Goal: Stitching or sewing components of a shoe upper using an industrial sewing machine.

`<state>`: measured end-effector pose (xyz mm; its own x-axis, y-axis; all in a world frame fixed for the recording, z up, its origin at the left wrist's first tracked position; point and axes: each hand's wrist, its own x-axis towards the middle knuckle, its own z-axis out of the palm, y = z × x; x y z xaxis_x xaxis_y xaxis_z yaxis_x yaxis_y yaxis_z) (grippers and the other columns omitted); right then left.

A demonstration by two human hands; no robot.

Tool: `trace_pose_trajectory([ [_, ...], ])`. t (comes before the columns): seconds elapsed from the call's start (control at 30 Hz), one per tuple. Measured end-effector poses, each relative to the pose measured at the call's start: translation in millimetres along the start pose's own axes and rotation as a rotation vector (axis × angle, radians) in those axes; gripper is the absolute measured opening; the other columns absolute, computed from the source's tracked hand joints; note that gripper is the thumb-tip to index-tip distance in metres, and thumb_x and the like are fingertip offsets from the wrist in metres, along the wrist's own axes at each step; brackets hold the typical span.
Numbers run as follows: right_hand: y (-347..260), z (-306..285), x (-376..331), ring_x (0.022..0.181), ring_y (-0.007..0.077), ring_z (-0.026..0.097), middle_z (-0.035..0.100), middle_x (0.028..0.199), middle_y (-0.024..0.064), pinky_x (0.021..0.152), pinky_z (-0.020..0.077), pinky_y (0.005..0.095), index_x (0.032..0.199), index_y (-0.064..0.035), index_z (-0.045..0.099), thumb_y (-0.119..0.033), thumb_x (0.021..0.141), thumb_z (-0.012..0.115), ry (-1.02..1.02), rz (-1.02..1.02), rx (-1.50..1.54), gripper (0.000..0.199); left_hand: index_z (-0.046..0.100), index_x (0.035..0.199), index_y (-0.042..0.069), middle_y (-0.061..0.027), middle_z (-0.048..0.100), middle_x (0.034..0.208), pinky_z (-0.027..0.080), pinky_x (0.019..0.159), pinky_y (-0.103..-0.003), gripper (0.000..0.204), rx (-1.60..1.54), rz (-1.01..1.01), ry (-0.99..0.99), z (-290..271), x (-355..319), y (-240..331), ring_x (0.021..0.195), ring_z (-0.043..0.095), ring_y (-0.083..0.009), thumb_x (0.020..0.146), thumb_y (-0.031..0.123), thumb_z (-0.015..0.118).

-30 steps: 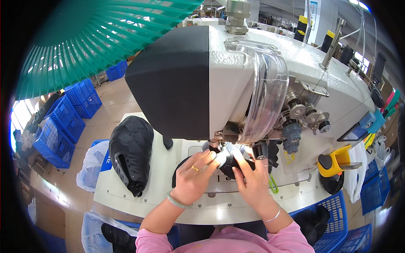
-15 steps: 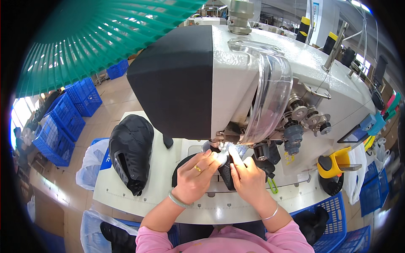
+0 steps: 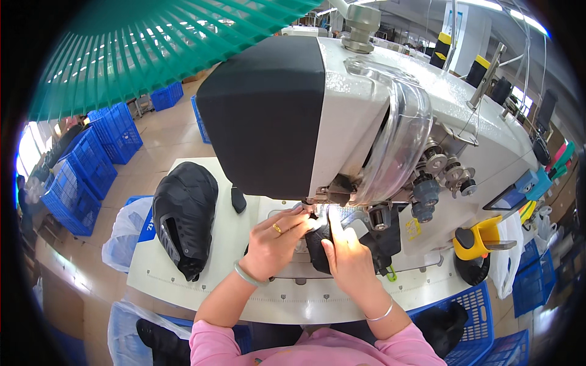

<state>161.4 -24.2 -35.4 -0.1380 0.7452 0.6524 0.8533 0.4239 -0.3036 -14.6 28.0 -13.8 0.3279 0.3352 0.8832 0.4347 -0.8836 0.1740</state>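
Observation:
A black shoe upper (image 3: 318,251) lies under the needle area of a large white sewing machine (image 3: 360,116) with a black front cover. My left hand (image 3: 274,238), with a gold ring, is closed on the upper's left edge, fingertips together close to the presser foot. From the other side my right hand (image 3: 351,256) grips the upper, its index finger stretched toward the needle and its thumb on the black material. More dark material (image 3: 386,241) shows right of this hand. The fingertips and the stitching spot are partly hidden by the machine head and bright light.
Nested black shoe uppers (image 3: 185,219) sit at the table's left. A yellow holder (image 3: 479,239) is fixed at the right. A green slatted shade (image 3: 165,49) hangs upper left. Blue crates (image 3: 72,198) line the floor; another blue crate (image 3: 482,323) with black pieces stands lower right.
The view has shifted slightly. Both hands stay by the needle; the upper has turned a little between them, and my right thumb has spread away from the index finger.

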Motion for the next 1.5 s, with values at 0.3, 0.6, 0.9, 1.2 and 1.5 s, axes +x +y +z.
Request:
trace_pose_trajectory([
  [0.3,-7,-2,5,0.049,0.0277,0.059,0.054,0.070,0.0119,0.043,0.0476,0.0366,0.125,-0.0039,0.056,-0.027,0.096,0.055,-0.058,0.004,-0.156,0.037,0.073,0.090,0.003,-0.0094,0.072,0.093,0.057,0.075,-0.030,0.019,-0.126,-0.235,0.019,3,2,2,0.088,0.071,-0.0252,0.072,-0.005,0.073],
  [0.6,-11,-3,8,0.049,0.0288,0.057,0.054,0.069,0.0130,0.044,0.0467,0.0381,0.129,-0.0013,0.053,-0.024,0.096,0.055,-0.058,0.040,-0.130,0.040,0.071,0.088,-0.001,-0.0116,0.070,0.094,0.059,0.084,-0.035,0.026,-0.039,0.025,-0.016,-2,3,-5,0.092,0.070,-0.0285,0.064,-0.011,0.066],
  [0.9,-3,-7,18,0.053,0.0324,0.061,0.060,0.069,0.0147,0.047,0.0479,0.0407,0.121,-0.0013,0.056,-0.026,0.095,0.056,-0.089,0.049,-0.141,0.035,0.068,0.095,-0.001,-0.0087,0.067,0.104,0.059,0.083,-0.036,0.029,0.028,0.123,-0.049,1,2,-12,0.095,0.068,-0.0278,0.067,-0.008,0.062],
  [1.2,4,-14,28,0.063,0.0410,0.062,0.063,0.073,0.0209,0.058,0.0505,0.0474,0.111,0.0039,0.057,-0.026,0.095,0.055,-0.169,0.170,-0.008,0.034,0.068,0.093,0.001,-0.0062,0.067,0.100,0.059,0.082,-0.036,0.029,0.096,0.125,-0.015,4,0,-10,0.092,0.068,-0.0264,0.065,-0.007,0.063],
  [1.5,17,-15,39,0.060,0.0315,0.063,0.061,0.071,0.0115,0.049,0.0504,0.0418,0.085,-0.0070,0.065,-0.015,0.080,0.063,-0.097,-0.164,-0.206,0.009,0.068,0.093,-0.001,-0.0072,0.067,0.099,0.060,0.079,-0.034,0.026,0.178,0.170,-0.012,6,1,-10,0.091,0.069,-0.0250,0.068,-0.005,0.063],
])
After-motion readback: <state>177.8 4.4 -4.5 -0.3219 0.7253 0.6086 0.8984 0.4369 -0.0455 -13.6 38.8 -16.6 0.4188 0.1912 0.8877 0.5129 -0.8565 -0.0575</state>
